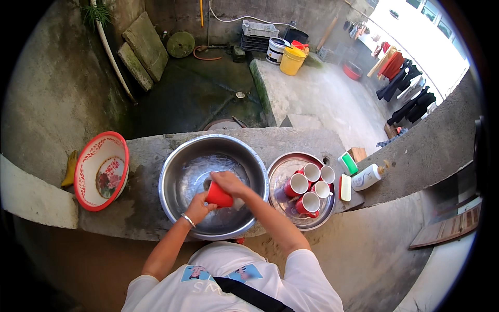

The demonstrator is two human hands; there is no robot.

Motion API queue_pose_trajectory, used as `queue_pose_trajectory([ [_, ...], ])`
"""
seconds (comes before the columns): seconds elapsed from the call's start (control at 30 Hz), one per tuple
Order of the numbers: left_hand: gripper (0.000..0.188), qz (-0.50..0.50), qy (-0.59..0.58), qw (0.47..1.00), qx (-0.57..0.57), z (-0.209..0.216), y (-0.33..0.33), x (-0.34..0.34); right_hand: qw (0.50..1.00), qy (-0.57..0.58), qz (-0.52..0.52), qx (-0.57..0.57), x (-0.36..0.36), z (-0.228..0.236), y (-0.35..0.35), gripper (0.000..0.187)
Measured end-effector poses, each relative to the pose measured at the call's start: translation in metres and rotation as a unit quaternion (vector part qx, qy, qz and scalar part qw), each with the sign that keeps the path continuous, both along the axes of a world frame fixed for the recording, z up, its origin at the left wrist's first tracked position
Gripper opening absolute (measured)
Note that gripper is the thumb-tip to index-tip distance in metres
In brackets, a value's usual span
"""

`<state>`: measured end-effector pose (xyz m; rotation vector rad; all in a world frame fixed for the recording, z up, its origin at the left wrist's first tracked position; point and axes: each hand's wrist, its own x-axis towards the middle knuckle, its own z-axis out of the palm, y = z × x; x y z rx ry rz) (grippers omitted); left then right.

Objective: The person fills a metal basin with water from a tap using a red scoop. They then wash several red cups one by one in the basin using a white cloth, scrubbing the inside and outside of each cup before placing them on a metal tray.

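Over a large steel basin (171,161) with water in it, my two hands hold a red mug (219,194) tilted on its side. My left hand (198,209), with a silver bracelet at the wrist, grips the mug's near left side. From above, my right hand (227,183) is curled over the mug's far side. Something pale shows by the right fingers, too blurred to name. To the right, a round metal tray (279,206) bears several mugs (299,183), red outside and white inside, mostly mouth up and close together.
On the concrete ledge (304,138), a red-rimmed floral basin (126,156) leans at the left, beside a yellow glove (69,169). Right of the tray are a white pump bottle (366,178), a green-and-white box (348,164) and a red-and-white brush (345,187). Buckets (292,61) stand farther back.
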<state>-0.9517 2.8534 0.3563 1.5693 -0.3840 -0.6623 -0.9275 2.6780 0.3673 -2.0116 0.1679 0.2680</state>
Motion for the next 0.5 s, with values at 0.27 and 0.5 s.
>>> queue_pose_trajectory([
  [0.27,0.010,0.024,-0.067,0.997,0.018,-0.001,-0.001,-0.004,0.981,-0.192,0.001,-0.036,-0.017,0.000,0.022,0.041],
  [0.5,0.013,0.100,-0.079,0.992,0.007,0.005,0.012,-0.006,0.904,-0.307,-0.072,-0.289,0.031,-0.055,-0.004,0.033],
])
